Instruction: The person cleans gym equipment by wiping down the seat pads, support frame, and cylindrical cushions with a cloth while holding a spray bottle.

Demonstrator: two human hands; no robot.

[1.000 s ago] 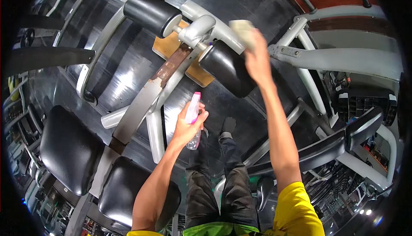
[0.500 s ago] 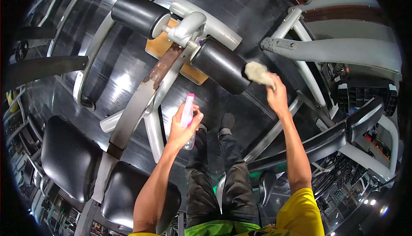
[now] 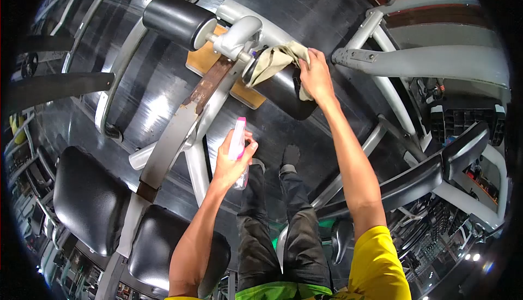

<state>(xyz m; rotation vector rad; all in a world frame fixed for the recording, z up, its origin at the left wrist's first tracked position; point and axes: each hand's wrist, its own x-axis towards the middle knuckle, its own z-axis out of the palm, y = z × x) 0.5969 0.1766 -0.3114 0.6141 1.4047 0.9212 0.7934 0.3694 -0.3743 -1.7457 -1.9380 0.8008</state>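
My right hand [image 3: 316, 76] is closed on a beige cloth [image 3: 275, 63], which drapes over the nearer black foam roller [image 3: 283, 90] of a gym machine. Part of the roller's surface is hidden by the cloth and hand. Lower and to the left, my left hand [image 3: 235, 155] is wrapped round a clear spray bottle [image 3: 240, 182] with a pink and white head [image 3: 238, 139]. The bottle is held upright in front of my legs, apart from the machine.
A second black roller [image 3: 177, 21] sits on the same axle, beside a worn metal bar [image 3: 182, 123]. Black padded seats [image 3: 90, 202] stand at the left. Grey machine frames [image 3: 419, 65] and a padded bench [image 3: 403, 183] are at the right.
My right hand has moved left from the roller's outer end, and the cloth has gone from bunched to spread over the roller. My left hand with the bottle has barely moved.
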